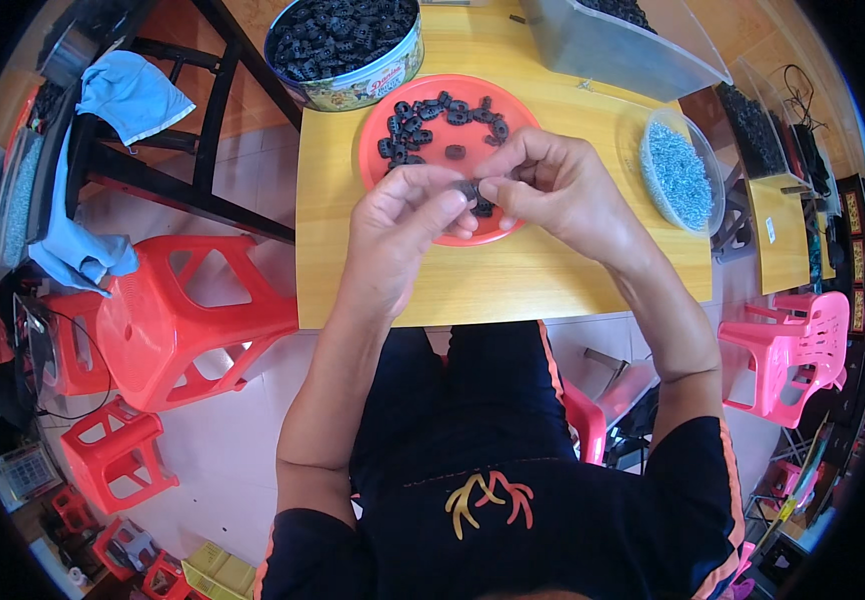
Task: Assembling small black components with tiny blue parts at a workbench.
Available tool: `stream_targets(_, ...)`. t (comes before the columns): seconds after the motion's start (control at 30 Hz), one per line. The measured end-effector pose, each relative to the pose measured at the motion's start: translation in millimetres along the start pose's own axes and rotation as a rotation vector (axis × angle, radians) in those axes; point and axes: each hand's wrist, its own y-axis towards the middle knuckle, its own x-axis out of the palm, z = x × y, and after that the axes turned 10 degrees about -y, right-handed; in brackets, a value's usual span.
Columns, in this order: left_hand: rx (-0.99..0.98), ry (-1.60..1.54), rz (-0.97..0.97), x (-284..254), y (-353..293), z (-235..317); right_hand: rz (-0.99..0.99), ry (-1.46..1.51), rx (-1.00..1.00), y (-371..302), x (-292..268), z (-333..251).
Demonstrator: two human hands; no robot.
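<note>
your left hand point(400, 222) holds a small black piece point(472, 193) between thumb and fingers, above the red plate point(431, 140); your right hand point(558, 190) has its thumb against it, but i cannot tell what this hand grips; it is better to work low over the plate, so a slip lands among the loose black pieces point(458, 113); pinch only the edges and press gently.

From here I see one small black piece point(470, 191), dark and chunky, pinched between the fingertips of the left hand point(403, 225) and the right hand point(558, 190), over the near part of a round red plate point(372, 150). Fingers cover much of it, so I can't tell its full shape or tilt.
</note>
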Motion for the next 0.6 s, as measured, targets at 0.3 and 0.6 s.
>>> stream_targets(0.3, 0.081, 0.206, 0.056, 6.1, -0.7, -2.9, 0.117, -0.604, -0.279, -6.6, 8.2, -9.5)
stream_targets(0.6, 0.103, 0.138, -0.007, 11.9, 3.0, 2.1, -0.09, 0.228, 0.103, 3.3, -10.3, -3.0)
